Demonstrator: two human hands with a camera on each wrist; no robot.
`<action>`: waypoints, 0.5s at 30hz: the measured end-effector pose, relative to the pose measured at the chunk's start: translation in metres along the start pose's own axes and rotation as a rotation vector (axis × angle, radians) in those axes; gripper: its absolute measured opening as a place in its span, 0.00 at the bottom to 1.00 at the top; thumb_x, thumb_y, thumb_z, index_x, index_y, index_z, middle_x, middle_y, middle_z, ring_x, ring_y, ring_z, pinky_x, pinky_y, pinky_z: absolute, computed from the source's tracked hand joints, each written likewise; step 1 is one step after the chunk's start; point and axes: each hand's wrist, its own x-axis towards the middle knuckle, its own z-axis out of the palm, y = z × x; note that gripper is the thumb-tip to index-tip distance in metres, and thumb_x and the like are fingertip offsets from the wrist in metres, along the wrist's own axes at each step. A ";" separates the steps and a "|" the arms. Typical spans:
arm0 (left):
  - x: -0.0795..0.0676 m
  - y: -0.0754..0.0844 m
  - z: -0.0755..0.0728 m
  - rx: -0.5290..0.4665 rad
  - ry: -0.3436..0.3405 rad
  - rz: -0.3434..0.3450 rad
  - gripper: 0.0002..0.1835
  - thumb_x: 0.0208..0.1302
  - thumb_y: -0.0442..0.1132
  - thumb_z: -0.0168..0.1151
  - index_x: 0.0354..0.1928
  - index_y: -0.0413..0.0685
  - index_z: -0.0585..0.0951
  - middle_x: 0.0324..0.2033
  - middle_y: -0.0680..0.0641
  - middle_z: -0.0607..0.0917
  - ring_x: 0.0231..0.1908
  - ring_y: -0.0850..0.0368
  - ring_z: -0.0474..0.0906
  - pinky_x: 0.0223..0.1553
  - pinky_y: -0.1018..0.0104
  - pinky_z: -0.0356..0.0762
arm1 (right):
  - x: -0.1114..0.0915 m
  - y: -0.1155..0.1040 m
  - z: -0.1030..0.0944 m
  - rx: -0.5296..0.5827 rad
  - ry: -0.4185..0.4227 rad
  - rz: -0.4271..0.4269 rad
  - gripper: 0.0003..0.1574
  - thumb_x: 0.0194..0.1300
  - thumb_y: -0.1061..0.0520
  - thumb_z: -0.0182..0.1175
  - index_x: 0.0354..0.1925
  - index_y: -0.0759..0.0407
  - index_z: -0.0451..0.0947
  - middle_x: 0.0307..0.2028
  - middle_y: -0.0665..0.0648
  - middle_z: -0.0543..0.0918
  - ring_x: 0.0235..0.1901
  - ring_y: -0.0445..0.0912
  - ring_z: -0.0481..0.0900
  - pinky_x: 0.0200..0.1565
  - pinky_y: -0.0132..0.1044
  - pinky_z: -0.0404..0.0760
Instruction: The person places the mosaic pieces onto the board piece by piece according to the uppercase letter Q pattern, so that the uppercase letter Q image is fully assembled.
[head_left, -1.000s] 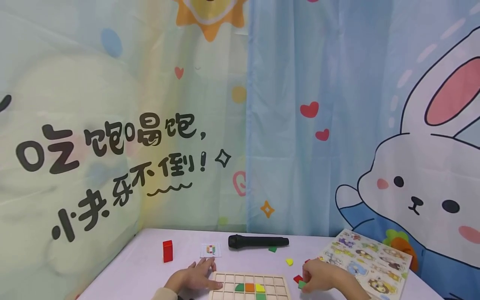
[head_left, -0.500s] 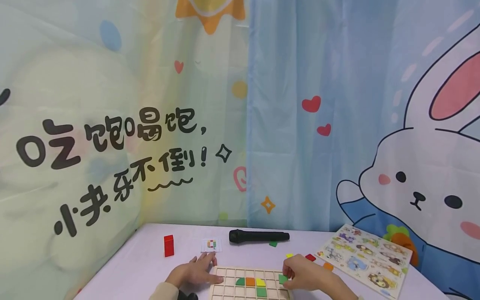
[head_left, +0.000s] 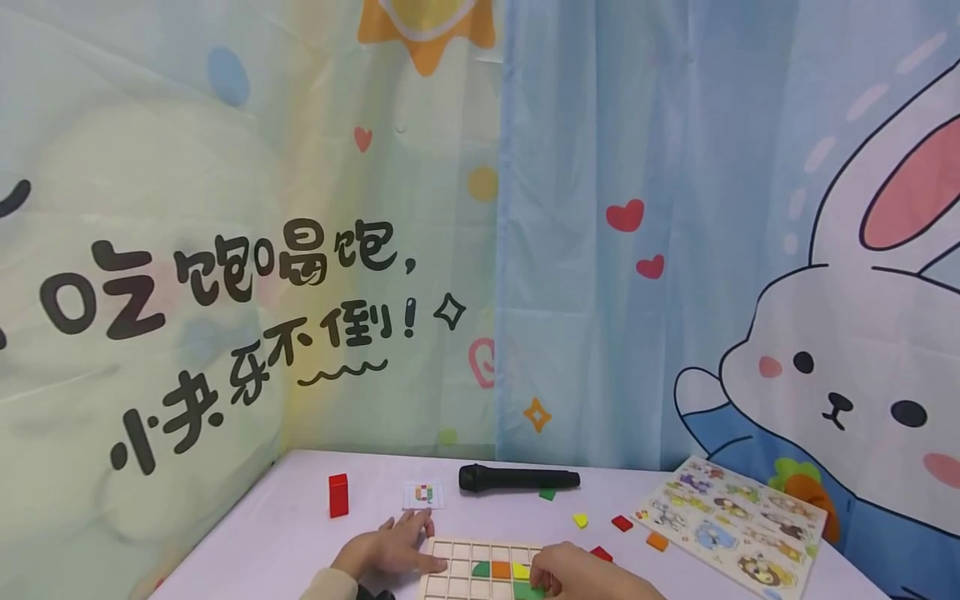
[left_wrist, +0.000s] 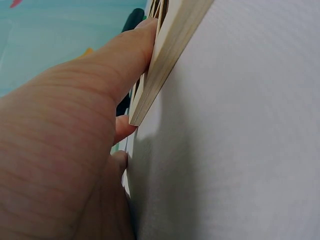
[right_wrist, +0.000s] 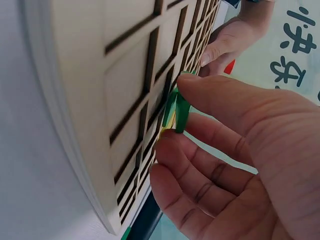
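My right hand (head_left: 583, 573) pinches a green tile (right_wrist: 182, 114) between thumb and fingers, close over the wooden grid board (head_left: 459, 548). In the right wrist view this tile stands tilted beside another green piece (right_wrist: 170, 107) set in the grid. A rounded green tile (head_left: 482, 570), an orange tile (head_left: 501, 570) and a yellow tile (head_left: 520, 571) lie in a row on the board, the yellow one partly behind my fingertips. At the board's left edge rests my left hand (head_left: 386, 550), its thumb (left_wrist: 127, 55) on the rim and its other fingers stretched out past the corner.
Behind the board lie a small pattern card (head_left: 423, 495) and a black microphone (head_left: 517, 479). A red block (head_left: 338, 496) stands at left. Loose tiles, among them a yellow one (head_left: 581, 521) and an orange one (head_left: 657, 542), lie near an animal picture board (head_left: 720, 529) at right.
My right hand has brought the green tile from the table right of the board leftward, over the board to beside the placed tiles. The left hand has stayed at the board's edge.
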 end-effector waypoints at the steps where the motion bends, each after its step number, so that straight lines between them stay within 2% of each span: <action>1: 0.000 0.000 0.001 0.000 -0.001 -0.003 0.28 0.52 0.69 0.65 0.40 0.58 0.68 0.60 0.40 0.72 0.71 0.32 0.54 0.68 0.29 0.44 | 0.000 0.000 0.000 -0.004 -0.008 -0.007 0.10 0.59 0.53 0.70 0.39 0.53 0.82 0.30 0.50 0.78 0.33 0.45 0.73 0.43 0.42 0.82; 4: -0.002 0.002 0.000 0.001 -0.005 -0.017 0.28 0.52 0.69 0.65 0.40 0.57 0.69 0.63 0.39 0.71 0.71 0.32 0.52 0.68 0.30 0.43 | 0.000 -0.001 0.001 -0.032 -0.023 -0.032 0.09 0.60 0.55 0.68 0.40 0.53 0.83 0.30 0.49 0.78 0.32 0.44 0.73 0.43 0.41 0.82; 9: -0.007 0.009 -0.004 0.006 0.001 -0.024 0.28 0.53 0.69 0.64 0.42 0.58 0.69 0.65 0.39 0.69 0.71 0.33 0.52 0.69 0.31 0.43 | 0.001 -0.003 0.002 -0.099 -0.015 -0.082 0.09 0.62 0.53 0.67 0.40 0.53 0.83 0.28 0.47 0.76 0.30 0.40 0.71 0.39 0.34 0.79; 15: -0.010 0.011 -0.004 0.003 0.009 0.001 0.28 0.54 0.67 0.65 0.41 0.57 0.68 0.62 0.39 0.71 0.71 0.32 0.52 0.68 0.31 0.43 | 0.000 -0.002 0.003 -0.087 -0.025 -0.118 0.08 0.62 0.54 0.67 0.40 0.53 0.84 0.29 0.46 0.76 0.30 0.39 0.71 0.38 0.32 0.77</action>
